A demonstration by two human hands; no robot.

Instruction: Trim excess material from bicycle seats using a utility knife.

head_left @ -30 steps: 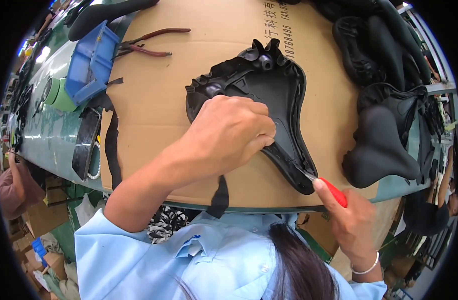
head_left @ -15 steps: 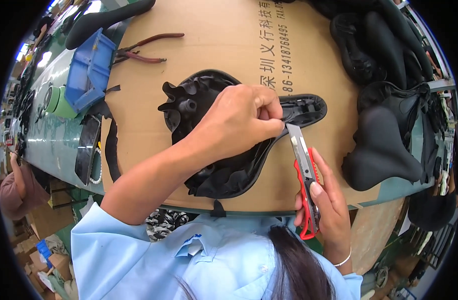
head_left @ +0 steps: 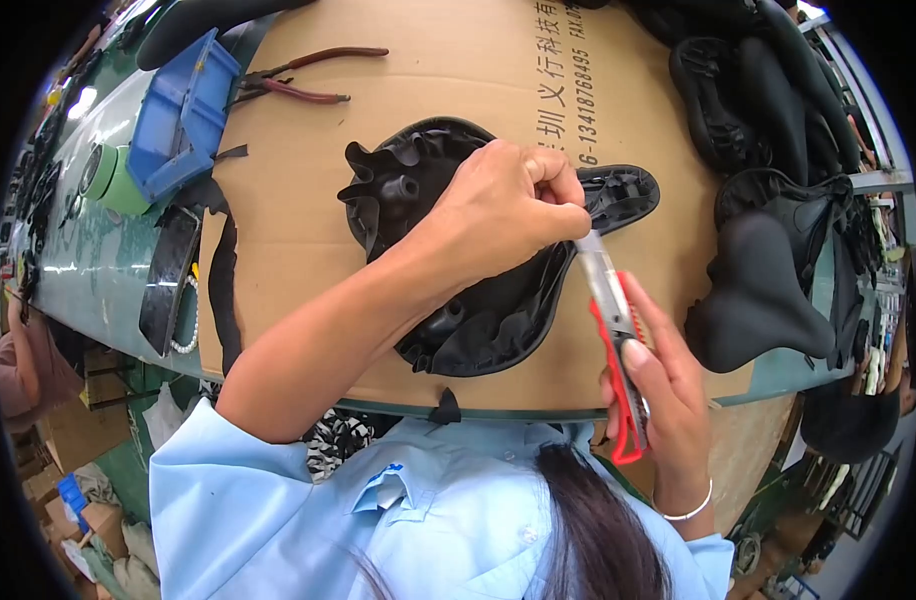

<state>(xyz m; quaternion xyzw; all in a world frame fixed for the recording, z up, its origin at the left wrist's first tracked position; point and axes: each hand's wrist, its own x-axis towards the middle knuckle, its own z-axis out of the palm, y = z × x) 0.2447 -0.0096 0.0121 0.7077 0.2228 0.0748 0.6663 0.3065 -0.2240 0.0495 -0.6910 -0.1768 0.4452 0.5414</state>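
A black bicycle saddle (head_left: 498,325) lies upside down, its hollow underside up and loose, ruffled cover edges around the wide end. Across it reaches my left hand (head_left: 513,205), thumb and forefinger pinched together where the saddle narrows to its nose. What lies between those fingertips is hidden. My right hand (head_left: 663,385) grips a red utility knife (head_left: 623,350), thumb on its body. The blade is out and slants up to the left hand's fingertips, its tip close against them beside the saddle's edge.
Cardboard (head_left: 318,200) covers the green table. Pliers (head_left: 308,75) with dark red handles lie by a blue bin (head_left: 183,120) and a green roll (head_left: 113,180). More black saddles (head_left: 758,290) crowd the right side. A black strip (head_left: 223,300) and a dark flat slab (head_left: 168,280) lie left.
The whole view has shifted, so table things appear further right and higher. Both hands keep their hold, the knife still at the left fingertips by the saddle's narrow part.
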